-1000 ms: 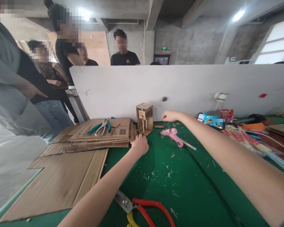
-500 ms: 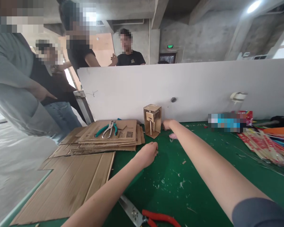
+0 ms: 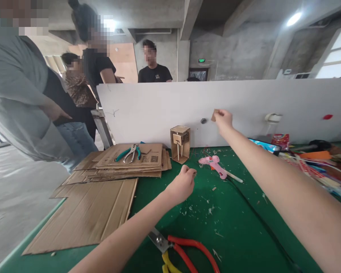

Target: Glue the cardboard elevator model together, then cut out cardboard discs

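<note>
My right hand (image 3: 225, 120) is raised in front of the white panel, its fingers pinching a small cardboard piece (image 3: 214, 115). Lower and to the left, my left hand (image 3: 184, 184) hovers over the green table with its fingertips pressed together; whatever they hold, if anything, is too small to make out. Behind my left hand stands a small open-fronted cardboard box (image 3: 175, 151) with sticks and a cardboard block inside. A pink glue gun (image 3: 214, 162) lies on its side to the right of the box, with a white glue stick (image 3: 235, 176) at its rear.
Stacked cardboard sheets (image 3: 125, 168) at the left carry teal-handled pliers (image 3: 133, 152). Large scissors (image 3: 184, 242) with red and yellow handles lie at the front. A white panel (image 3: 147, 110) borders the table's back. A phone (image 3: 265, 146) and packaged sticks lie right; several people stand beyond.
My right hand has risen from the table beside the box and now holds a cardboard piece. The glue gun has come into clear view. My left hand has shifted slightly right.
</note>
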`<move>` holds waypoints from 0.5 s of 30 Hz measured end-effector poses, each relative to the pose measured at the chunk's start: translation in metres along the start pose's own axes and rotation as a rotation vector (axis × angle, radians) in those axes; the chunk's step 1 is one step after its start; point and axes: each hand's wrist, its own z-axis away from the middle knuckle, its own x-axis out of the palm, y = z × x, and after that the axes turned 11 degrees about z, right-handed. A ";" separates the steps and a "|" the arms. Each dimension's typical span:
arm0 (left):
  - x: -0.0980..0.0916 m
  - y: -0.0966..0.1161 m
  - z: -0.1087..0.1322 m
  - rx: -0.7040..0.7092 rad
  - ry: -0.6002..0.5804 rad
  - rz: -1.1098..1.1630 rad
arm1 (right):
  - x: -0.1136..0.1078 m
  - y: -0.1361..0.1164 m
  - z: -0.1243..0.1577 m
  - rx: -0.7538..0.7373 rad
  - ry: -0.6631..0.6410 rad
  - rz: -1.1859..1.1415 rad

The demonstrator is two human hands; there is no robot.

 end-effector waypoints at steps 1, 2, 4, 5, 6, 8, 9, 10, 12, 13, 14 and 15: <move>0.001 0.002 0.000 -0.030 0.034 0.097 | -0.012 -0.001 0.002 0.031 0.080 -0.048; 0.001 0.004 0.000 -0.059 0.058 0.167 | -0.022 -0.003 0.007 0.067 0.157 -0.086; -0.003 0.010 -0.001 -0.120 0.128 0.310 | -0.038 -0.009 0.025 0.105 0.244 -0.176; -0.007 0.014 -0.001 -0.148 0.183 0.425 | -0.043 -0.014 0.040 0.089 0.254 -0.239; -0.011 0.018 -0.001 -0.179 0.250 0.588 | -0.046 -0.019 0.059 0.017 0.224 -0.425; -0.017 0.027 0.004 -0.226 0.366 0.948 | -0.048 -0.028 0.106 -0.203 -0.080 -0.662; -0.019 0.032 0.008 -0.230 0.385 1.080 | -0.048 -0.033 0.132 -0.269 -0.263 -0.684; -0.020 0.037 0.014 -0.220 0.369 1.143 | -0.047 -0.036 0.157 -0.274 -0.393 -0.669; -0.017 0.045 0.029 -0.181 0.301 1.117 | -0.044 -0.040 0.202 -0.214 -0.499 -0.641; -0.014 0.049 0.037 -0.158 0.275 1.049 | -0.044 -0.041 0.220 -0.162 -0.515 -0.669; -0.010 0.052 0.047 -0.133 0.263 0.960 | -0.043 -0.042 0.235 -0.112 -0.541 -0.714; -0.007 0.054 0.056 -0.104 0.266 0.869 | -0.043 -0.041 0.248 -0.061 -0.552 -0.768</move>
